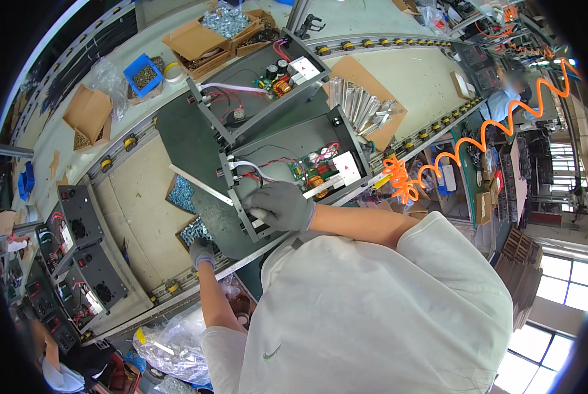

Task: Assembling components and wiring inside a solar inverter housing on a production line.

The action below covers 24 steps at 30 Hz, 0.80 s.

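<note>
My right hand (282,206), in a grey glove, rests over the near left corner of an open dark metal case (277,148). Its fingers curl inward; what they hold, if anything, is hidden. In the case are a circuit board (300,172), coloured wires and a white block (347,169). My left hand (202,252), gloved too, reaches with closed fingers to the edge of a small carton of screws (194,230); its fingertips are too small to make out. A pale metal strip (202,185) slants between the case and the cartons.
A second open case (261,85) stands behind the first on a dark green board (182,134). Beyond are metal strips (356,102), a blue bin (143,75) and cartons (202,43). An orange coiled hose (481,134) hangs at right. Other people sit far right and lower left.
</note>
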Motion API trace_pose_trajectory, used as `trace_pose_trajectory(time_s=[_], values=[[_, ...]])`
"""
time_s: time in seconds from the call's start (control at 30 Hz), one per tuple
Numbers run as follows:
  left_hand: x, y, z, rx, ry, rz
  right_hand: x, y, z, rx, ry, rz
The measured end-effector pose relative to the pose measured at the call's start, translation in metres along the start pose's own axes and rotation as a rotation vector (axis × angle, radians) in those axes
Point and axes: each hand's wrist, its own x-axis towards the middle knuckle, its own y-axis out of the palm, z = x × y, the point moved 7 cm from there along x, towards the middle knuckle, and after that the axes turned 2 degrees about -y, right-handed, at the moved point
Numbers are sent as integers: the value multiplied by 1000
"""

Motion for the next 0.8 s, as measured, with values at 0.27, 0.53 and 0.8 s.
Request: trace_pose_trajectory(time_s=[0.27, 0.53, 0.8], values=[[-32, -36, 0, -282, -177, -288, -4, -11, -5, -24, 24, -90], [-147, -155, -174, -1547, 376, 51, 21, -2, 18, 20, 1, 17], [-161, -171, -213, -1380, 565, 250, 38, -17, 37, -89, -142, 224]])
